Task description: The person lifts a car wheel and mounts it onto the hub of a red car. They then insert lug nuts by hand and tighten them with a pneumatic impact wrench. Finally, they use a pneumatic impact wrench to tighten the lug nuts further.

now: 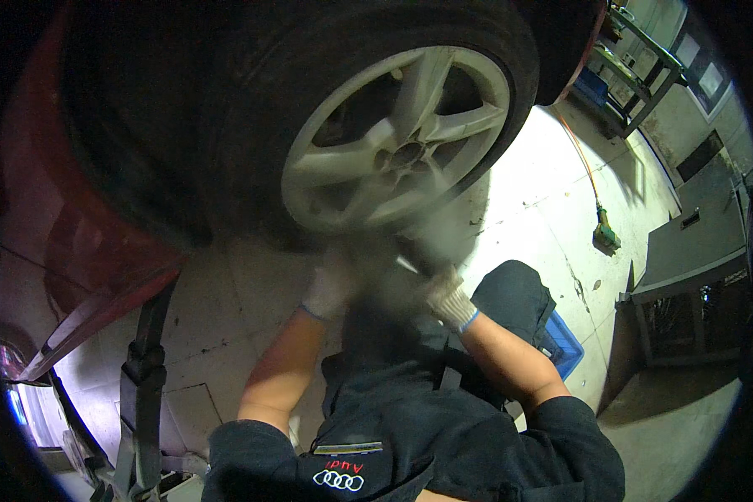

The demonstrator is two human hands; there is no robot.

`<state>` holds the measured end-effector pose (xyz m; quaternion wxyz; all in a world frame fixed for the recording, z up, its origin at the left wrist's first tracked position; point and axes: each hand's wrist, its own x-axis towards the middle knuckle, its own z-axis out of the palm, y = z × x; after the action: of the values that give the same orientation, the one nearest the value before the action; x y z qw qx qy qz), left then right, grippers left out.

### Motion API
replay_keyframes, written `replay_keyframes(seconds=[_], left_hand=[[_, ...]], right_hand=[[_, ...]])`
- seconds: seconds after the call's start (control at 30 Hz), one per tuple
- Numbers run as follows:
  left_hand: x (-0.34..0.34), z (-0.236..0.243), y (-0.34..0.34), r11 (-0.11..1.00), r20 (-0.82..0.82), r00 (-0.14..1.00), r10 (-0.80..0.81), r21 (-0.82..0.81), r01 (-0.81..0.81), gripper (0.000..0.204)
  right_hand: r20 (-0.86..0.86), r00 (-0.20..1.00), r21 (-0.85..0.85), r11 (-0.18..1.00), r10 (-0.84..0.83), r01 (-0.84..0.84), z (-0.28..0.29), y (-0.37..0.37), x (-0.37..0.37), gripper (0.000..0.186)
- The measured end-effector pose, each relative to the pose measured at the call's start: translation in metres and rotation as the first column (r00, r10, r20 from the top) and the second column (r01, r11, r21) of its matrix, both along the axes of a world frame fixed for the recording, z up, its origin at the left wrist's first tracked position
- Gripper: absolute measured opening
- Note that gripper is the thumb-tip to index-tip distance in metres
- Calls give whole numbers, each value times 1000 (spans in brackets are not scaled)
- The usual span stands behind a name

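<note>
A silver five-spoke wheel (422,84) in a dark tyre (251,117) hangs on a red car (54,176). Just below the tyre are my left hand (330,284) and my right hand (445,294), both in pale knit gloves, the right one farther toward the wheel's right side. A grey smudge or haze over the middle of the view blurs their fingers and the lower spokes. A small shiny piece shows between the hands, too unclear to name, and I cannot make out what either hand holds.
A jointed lift arm (142,385) stands at lower left. A blue crate (569,343) sits beside my right knee. An orange cord runs to a green tool (607,234) on the tiled floor. A metal workbench (644,79) and a grey cabinet-like object (690,259) stand at the right.
</note>
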<state>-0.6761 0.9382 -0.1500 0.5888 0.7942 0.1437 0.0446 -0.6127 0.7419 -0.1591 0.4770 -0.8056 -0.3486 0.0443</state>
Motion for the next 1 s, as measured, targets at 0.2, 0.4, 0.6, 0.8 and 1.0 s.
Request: replay_keyframes(seconds=[0.2,0.4,0.6,0.8,1.0], left_hand=[[-2,-52,26,934,-171,982,86,356,-19,53],[-42,-83,28,965,-453,862,228,-13,-262,52],[-65,-59,19,897,-294,917,270,-270,-350,39],[-73,-56,20,932,-371,884,285,-105,-345,40],[-73,-43,16,889,-360,870,336,-184,-419,38]], right_hand=[[-416,904,168,969,-99,183,-28,31,61,46],[73,971,-109,966,-228,235,11,84,108,43],[40,832,-265,797,-553,543,35,120,103,39],[251,908,-135,916,-337,377,-30,96,101,45],[404,859,-169,897,-315,408,-80,90,99,49]])
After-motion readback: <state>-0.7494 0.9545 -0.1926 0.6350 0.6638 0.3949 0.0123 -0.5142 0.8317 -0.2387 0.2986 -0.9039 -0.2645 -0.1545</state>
